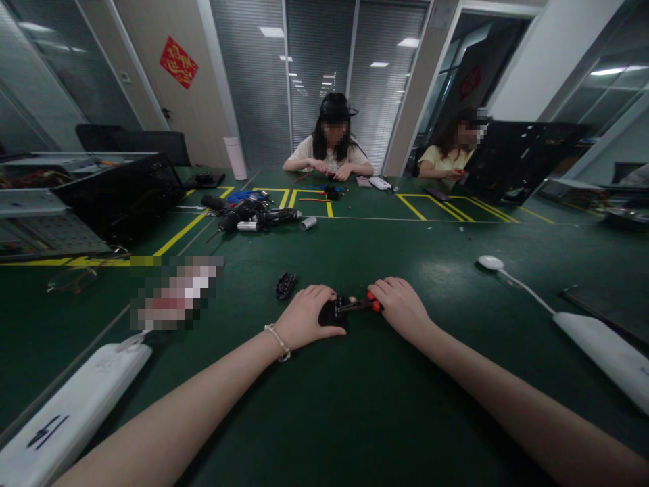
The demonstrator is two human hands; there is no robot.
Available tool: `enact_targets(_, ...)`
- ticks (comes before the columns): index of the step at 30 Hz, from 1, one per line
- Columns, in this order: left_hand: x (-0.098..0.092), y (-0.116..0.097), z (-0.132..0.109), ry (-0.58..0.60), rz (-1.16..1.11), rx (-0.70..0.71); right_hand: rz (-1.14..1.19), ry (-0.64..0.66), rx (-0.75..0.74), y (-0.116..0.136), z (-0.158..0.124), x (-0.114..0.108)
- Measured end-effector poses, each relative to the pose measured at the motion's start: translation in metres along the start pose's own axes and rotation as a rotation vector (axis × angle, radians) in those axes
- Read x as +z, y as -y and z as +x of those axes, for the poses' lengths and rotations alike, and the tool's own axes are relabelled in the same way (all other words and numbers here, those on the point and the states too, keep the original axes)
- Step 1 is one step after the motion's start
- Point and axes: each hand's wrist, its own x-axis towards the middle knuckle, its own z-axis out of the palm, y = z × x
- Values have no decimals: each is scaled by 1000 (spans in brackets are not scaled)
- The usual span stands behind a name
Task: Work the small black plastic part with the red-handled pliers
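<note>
My left hand [307,316] is closed around a small black part [333,315] and presses it on the green table mat [355,399]. A bead bracelet [278,341] sits on that wrist. My right hand [400,306] grips a small tool with red-orange handles [372,304], whose dark tip reaches into the black part. A second small black piece [285,285] lies loose on the mat just left of my left hand.
White power strips lie at the near left [71,412] and the right [606,352], with a white plug [491,262]. A heap of black tools and cables [248,213] sits further back. An open computer case [101,196] stands left. Two people work at the far side.
</note>
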Motion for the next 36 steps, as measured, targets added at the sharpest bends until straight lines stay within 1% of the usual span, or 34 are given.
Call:
enact_targets(10,0,2,-1,9,-7,-7,-26,-3,-36,-4,1,1)
enact_targets(21,-1,2,-1,-2,-17,3,9,38,-30,-3,1,0)
enact_targets(27,1,2,-1,-10,13,10,-12,22,-35,-3,1,4)
enact_targets(36,-1,0,-1,0,4,-2,-17,2,-35,-2,1,3)
